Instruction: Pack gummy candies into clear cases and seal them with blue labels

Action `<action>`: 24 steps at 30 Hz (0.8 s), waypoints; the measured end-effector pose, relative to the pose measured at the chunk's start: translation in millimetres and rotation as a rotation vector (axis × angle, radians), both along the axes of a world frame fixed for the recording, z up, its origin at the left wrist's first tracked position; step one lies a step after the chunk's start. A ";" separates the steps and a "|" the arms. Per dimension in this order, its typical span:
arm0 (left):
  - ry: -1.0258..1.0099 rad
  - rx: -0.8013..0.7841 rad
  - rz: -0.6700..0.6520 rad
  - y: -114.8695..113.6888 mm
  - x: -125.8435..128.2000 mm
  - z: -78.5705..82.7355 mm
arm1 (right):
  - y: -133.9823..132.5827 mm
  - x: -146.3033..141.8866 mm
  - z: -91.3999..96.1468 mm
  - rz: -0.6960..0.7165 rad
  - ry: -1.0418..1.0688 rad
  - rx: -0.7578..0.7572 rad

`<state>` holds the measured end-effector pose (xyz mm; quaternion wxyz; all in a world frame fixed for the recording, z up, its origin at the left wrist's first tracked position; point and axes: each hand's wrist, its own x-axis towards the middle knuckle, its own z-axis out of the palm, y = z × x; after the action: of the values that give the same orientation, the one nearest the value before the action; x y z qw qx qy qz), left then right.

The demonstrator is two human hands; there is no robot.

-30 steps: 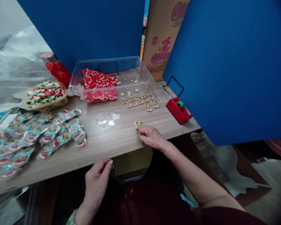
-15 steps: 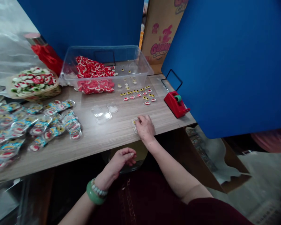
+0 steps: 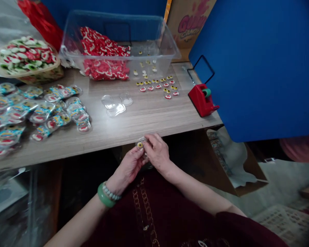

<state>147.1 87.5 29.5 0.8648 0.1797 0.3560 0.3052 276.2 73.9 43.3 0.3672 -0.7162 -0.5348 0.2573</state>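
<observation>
Both hands meet just below the table's front edge around one small clear plastic capsule (image 3: 140, 144) with a yellow candy inside. My left hand (image 3: 128, 167), with a green bangle at the wrist, pinches it from the left. My right hand (image 3: 157, 152) closes over it from the right. Several empty clear capsule halves (image 3: 115, 102) lie on the wooden table (image 3: 144, 120) above the hands. Small yellow and red candies (image 3: 158, 86) are lined up in rows farther back.
A clear tub (image 3: 167, 41) with red-and-white candies stands at the back. A red tape dispenser (image 3: 202, 100) sits at the right edge. Several filled capsules (image 3: 38, 109) cover the left side, a basket of gummies (image 3: 25, 60) behind them. Blue panels (image 3: 260, 68) wall the right.
My right hand drew the capsule off the table toward me. My left hand rose from my lap to meet it, and both now grip the capsule at the table edge. The view tilted downward.
</observation>
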 end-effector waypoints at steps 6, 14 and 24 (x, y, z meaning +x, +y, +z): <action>0.114 0.066 -0.158 -11.5 -24.4 1.6 | -12.7 8.2 -2.8 -0.047 1.019 -0.375; 0.316 0.020 -0.190 -15.8 -17.5 4.3 | -37.7 4.3 -19.4 -0.329 1.161 -0.228; 0.567 0.060 -0.307 -15.5 9.4 8.2 | -86.3 66.7 -30.4 -0.196 1.231 -0.183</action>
<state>156.5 72.0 37.8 0.7614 0.3347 0.5422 0.1195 342.9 -12.4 12.9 0.5670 -0.5113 -0.1333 0.6320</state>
